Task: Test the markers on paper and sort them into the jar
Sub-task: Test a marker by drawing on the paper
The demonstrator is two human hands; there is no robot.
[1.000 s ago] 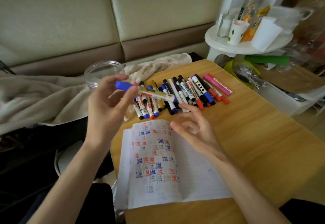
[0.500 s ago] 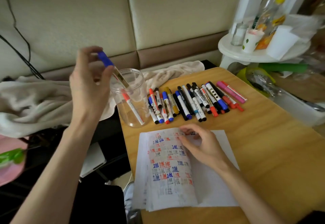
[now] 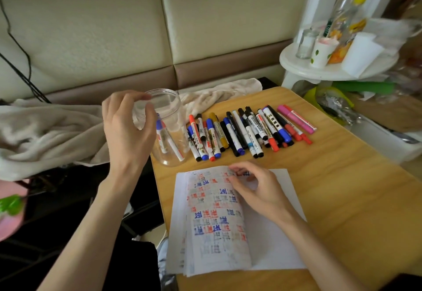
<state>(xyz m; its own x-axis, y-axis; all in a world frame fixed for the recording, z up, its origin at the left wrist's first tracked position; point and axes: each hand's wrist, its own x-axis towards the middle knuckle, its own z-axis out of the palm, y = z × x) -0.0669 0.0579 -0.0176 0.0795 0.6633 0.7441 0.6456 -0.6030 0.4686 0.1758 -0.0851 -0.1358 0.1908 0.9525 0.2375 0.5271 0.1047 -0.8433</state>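
Jar [image 3: 174,112]: clear plastic, upright, mouth uncovered, at the far left corner of the wooden worktop [image 3: 342,188], just left of the row of markers [image 3: 239,130].
In the jar: two markers [image 3: 164,140] lean against the wall, one blue-capped, the other with a red end low down.
Left hand [image 3: 127,130]: it hangs in front of the jar's left side and hides that part of the wall and rim. The grip is loose and holds nothing, fingers curved beside the rim. Whether they touch the rim cannot be told.
Right hand [image 3: 260,192]: it lies on the paper [image 3: 217,233] with bent fingertips [image 3: 237,172] on the top edge. The grip holds no marker, and the hand covers the upper middle of the sheet.
Paper: a stack of sheets near the worktop's near edge. The top page curls and is filled with blue, red and grey test marks.
Row of markers: they lie side by side between the jar and the worktop's right edge, with black, blue, red and yellow caps. Two pink ones [image 3: 296,119] are at the right end.
Behind: a beige blanket [image 3: 45,135] is crumpled to the left of and behind the jar, against the padded sofa back [image 3: 114,28]. A black cable [image 3: 17,62] runs down at the far left.
Off to the right: a white round side table [image 3: 319,74] carries a small glass [image 3: 306,44], a paper cup [image 3: 323,52], a white cup [image 3: 360,53] and a blurred bottle [image 3: 347,12].
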